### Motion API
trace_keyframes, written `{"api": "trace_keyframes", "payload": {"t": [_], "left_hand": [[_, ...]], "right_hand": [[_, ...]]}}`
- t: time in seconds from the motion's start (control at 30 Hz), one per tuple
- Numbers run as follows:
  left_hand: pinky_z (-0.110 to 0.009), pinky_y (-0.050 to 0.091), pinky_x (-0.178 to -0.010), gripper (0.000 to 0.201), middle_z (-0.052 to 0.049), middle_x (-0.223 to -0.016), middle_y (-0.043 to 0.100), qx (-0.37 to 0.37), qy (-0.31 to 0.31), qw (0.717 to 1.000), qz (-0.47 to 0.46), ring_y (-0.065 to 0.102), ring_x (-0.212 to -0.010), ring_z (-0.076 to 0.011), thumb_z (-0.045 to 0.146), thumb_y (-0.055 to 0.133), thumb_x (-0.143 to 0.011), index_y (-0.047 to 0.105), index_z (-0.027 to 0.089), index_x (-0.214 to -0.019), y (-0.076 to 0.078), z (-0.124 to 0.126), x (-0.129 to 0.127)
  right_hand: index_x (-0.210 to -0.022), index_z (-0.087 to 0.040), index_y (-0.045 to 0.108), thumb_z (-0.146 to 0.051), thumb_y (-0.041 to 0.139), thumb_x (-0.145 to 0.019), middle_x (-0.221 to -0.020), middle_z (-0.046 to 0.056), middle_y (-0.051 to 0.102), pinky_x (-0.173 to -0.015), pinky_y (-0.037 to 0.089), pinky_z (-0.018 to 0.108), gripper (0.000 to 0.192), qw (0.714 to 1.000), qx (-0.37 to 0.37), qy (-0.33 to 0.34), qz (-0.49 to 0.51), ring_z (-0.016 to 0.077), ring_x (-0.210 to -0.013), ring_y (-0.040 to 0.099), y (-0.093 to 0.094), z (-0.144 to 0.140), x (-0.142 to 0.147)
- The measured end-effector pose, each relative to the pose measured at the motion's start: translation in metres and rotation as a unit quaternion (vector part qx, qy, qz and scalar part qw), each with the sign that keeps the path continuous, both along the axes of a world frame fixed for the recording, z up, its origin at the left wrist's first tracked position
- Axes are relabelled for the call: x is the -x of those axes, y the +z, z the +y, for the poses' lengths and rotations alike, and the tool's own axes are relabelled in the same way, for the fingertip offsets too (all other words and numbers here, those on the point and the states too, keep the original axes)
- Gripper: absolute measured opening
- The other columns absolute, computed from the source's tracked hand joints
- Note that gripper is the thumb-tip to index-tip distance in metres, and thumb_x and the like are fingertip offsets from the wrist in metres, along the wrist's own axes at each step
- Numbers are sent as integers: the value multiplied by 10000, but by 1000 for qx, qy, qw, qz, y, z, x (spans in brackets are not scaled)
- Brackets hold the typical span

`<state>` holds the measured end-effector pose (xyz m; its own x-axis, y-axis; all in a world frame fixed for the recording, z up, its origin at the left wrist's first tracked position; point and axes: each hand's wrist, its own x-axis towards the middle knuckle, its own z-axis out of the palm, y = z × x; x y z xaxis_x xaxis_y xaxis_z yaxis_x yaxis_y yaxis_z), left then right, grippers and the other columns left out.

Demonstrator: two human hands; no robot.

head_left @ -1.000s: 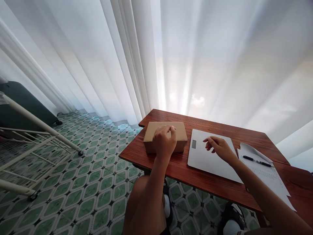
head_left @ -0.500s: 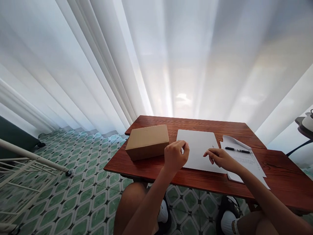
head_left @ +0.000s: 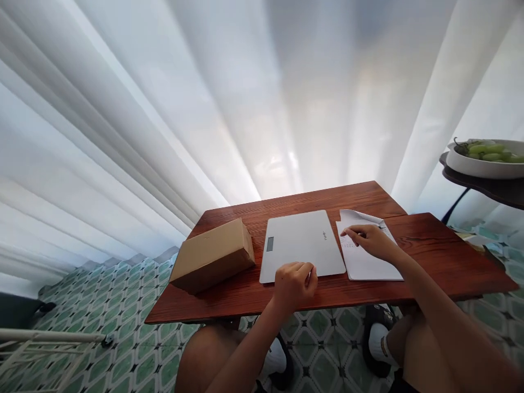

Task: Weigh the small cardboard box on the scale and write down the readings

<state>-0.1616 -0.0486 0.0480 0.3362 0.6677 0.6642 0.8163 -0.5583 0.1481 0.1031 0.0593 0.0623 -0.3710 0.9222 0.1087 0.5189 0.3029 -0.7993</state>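
A flat white digital scale (head_left: 301, 240) with a small grey display lies in the middle of the wooden table. My left hand (head_left: 295, 285) is curled into a loose fist at the scale's near edge, with nothing visible in it. Over the sheets of paper (head_left: 368, 267) right of the scale is my right hand (head_left: 368, 240), its fingers loosely bent and apart, pointing left. Most of the black pen on the paper is hidden behind this hand. Whether the fingers touch the paper is unclear.
A closed cardboard box (head_left: 213, 254) stands on the left of the red-brown table (head_left: 434, 251). Behind the table hang white curtains (head_left: 262, 98). At the far right, a dark stand (head_left: 470, 180) holds a white bowl (head_left: 470, 164) of green grapes. A white metal rack (head_left: 53, 335) is at lower left.
The view has turned to the right, bringing the grapes into sight. My right hand has moved from above the scale to over the paper. My left hand now sits at the scale's near edge, still curled.
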Motion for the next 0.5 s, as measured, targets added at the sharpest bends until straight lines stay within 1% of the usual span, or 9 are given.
{"api": "trace_keyframes", "payload": {"t": [0.07,0.1,0.17,0.23,0.27,0.33,0.4,0.5], "left_hand": [[-327,312,-538,303,33,-566,478,-4,-23,999,29,450,-519,-125,165,462,-978,492,201,-679,-4,-6,-7],[-330,318,-541,298,29,-574,487,-4,-35,998,44,461,-527,-130,162,459,-982,505,201,-690,-6,-8,-10],[-334,332,-551,283,21,-597,515,1,-60,996,70,483,-545,-139,152,455,-983,522,200,-712,-9,-12,-16],[-332,331,-548,278,19,-603,519,5,-87,993,86,482,-548,-143,136,457,-980,516,199,-716,-11,-15,-22],[-330,327,-543,277,19,-603,514,6,-101,991,90,476,-547,-144,128,460,-978,509,199,-715,-12,-16,-25],[-331,322,-538,274,16,-608,502,9,-131,987,97,459,-552,-148,115,461,-972,496,198,-714,-12,-16,-32],[-337,328,-542,242,4,-635,517,10,-167,980,109,451,-572,-160,109,461,-965,516,191,-744,-11,-16,-39],[-339,335,-546,183,-12,-665,541,-11,-228,963,142,459,-599,-175,107,464,-947,562,178,-810,-8,-11,-55]], "right_hand": [[-1016,-213,788,-576,470,-989,-695,22,633,-643,410,317,483,997,-37,-61,-25,177,-626,555,-1,5,-14],[-1018,-216,784,-533,483,-998,-744,28,671,-661,421,317,437,993,-61,-89,-45,185,-656,582,-1,7,-20],[-1041,-202,761,-443,507,-1015,-911,51,735,-713,445,315,351,976,-108,-142,-121,204,-772,648,-3,11,-30],[-1078,-201,747,-363,523,-1020,-1050,66,738,-734,447,312,283,969,-113,-153,-156,225,-887,671,-4,13,-38],[-1094,-203,743,-348,518,-1026,-1077,71,730,-719,444,312,277,966,-112,-156,-173,229,-894,674,-5,14,-42],[-1160,-200,731,-311,483,-1046,-1115,86,708,-694,442,314,295,961,-105,-155,-206,237,-902,677,-8,15,-48],[-1254,-189,704,-267,469,-1051,-1141,109,681,-686,451,319,320,954,-95,-152,-239,250,-913,678,-11,17,-55],[-1372,-184,644,-230,506,-1038,-1167,131,642,-695,472,326,364,944,-78,-152,-281,260,-922,677,-16,22,-64]]}}
